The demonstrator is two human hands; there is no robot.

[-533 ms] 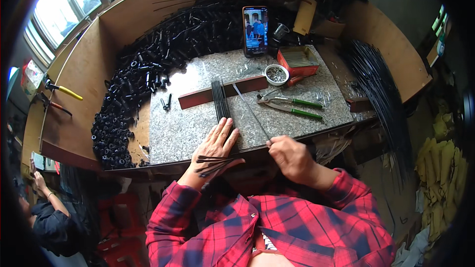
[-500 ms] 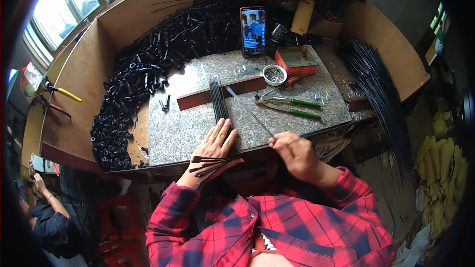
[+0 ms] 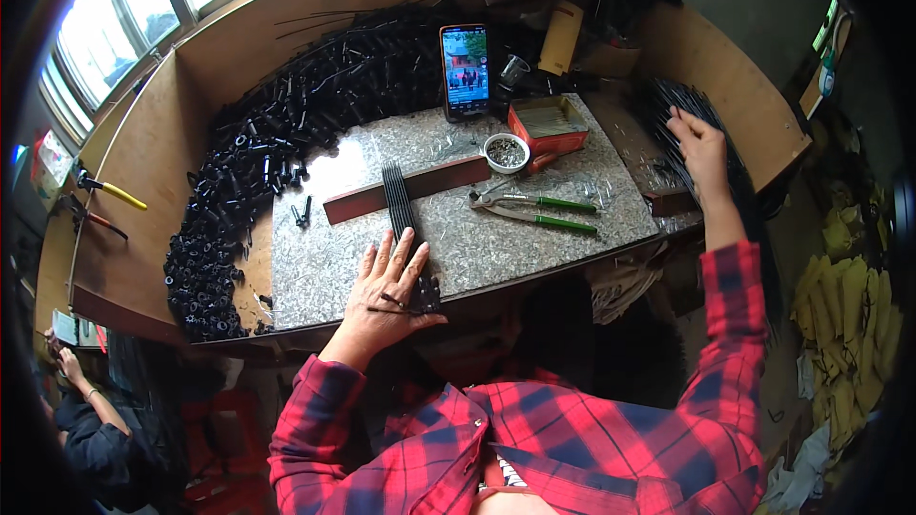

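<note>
My left hand (image 3: 384, 294) lies flat with its fingers stretched out, resting on a bundle of thin black rods (image 3: 396, 198). The rods run side by side across a dark reddish bar (image 3: 355, 202) on the speckled stone-like board (image 3: 496, 257). Dark rod ends stick out by my left thumb. Out to the right, my right hand (image 3: 704, 160) is at a large sheaf of long black rods (image 3: 679, 105), its fingers curled toward the thumb. Whether a rod is between them cannot be made out.
Green-handled pliers (image 3: 549, 211), a white cup of small metal bits (image 3: 506, 154), a red box (image 3: 546, 126) and a propped phone (image 3: 465, 71) stand on the board. Black parts (image 3: 258, 181) are heaped left and behind. Another person (image 3: 95, 410) sits at lower left.
My right hand has moved from the board's front edge to the sheaf at right; the thin pale-tipped rod it held no longer shows in it. My left hand stays on the bundle.
</note>
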